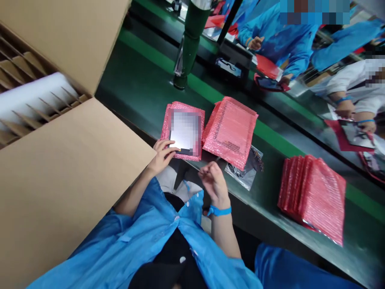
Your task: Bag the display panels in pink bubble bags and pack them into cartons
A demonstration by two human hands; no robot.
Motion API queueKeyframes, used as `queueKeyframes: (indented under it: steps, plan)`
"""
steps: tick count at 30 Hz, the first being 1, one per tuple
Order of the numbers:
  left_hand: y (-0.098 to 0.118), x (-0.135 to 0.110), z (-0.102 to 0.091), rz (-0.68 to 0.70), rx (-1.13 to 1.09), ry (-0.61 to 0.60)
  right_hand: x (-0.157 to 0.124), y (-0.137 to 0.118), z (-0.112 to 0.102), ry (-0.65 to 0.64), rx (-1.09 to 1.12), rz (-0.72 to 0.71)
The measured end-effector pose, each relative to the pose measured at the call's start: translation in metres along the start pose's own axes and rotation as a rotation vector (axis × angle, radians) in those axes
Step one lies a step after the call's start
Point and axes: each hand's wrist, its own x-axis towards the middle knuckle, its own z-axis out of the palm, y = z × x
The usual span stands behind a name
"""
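Observation:
A flat screen-like panel [183, 138] with a dark edge rests on a pink bubble-wrap bag [197, 110]; part of its bright face is masked. My left hand [162, 157] lies with its fingers stretched over the panel's near left corner. My right hand [214, 181] is raised just off the table edge, its fingers curled into a pinch. Whatever they may hold is too small to make out. Just beyond that hand lies another pink bubble-wrap bag [231, 128], with a dark shape showing through it. Partly under it is a clear plastic bag [248, 176] with dark contents.
At left, a large open cardboard box [75, 172] with dividers and white foam [39, 94] borders the green table [135, 80]. Several stacked pink bags [321, 196] stand at right. A green post [189, 48] rises behind. Across the table, co-workers' hands [345, 108] handle similar items.

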Motion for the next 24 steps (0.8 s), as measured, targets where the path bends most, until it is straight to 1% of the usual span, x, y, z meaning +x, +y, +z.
queueKeyframes:
  steps: [1,3,6,10,13,16,21,24]
  plan:
    - [0.0,0.0,0.0,-0.002,-0.007,-0.002,0.009,0.004,0.016,-0.071,-0.076,0.031]
    - [0.0,-0.001,0.001,-0.007,-0.018,-0.012,0.031,0.006,0.039,-0.161,-0.24,0.03]
    - [-0.001,-0.002,0.002,-0.021,-0.029,-0.018,0.064,-0.001,0.055,-0.223,-0.451,-0.028]
    - [-0.002,-0.004,0.002,-0.041,-0.038,-0.017,0.098,-0.012,0.06,-0.333,-0.633,-0.115]
    - [-0.002,-0.004,0.002,-0.049,-0.04,-0.026,0.113,-0.011,0.063,-0.422,-0.688,-0.136]
    - [-0.002,-0.004,0.002,-0.044,-0.043,-0.027,0.123,-0.006,0.065,-0.477,-0.747,-0.119]
    - [-0.002,-0.004,0.003,-0.048,-0.05,-0.013,0.135,-0.008,0.062,-0.506,-0.984,-0.177]
    - [-0.002,-0.004,0.004,-0.045,-0.055,0.001,0.139,-0.011,0.059,-0.547,-0.987,-0.123]
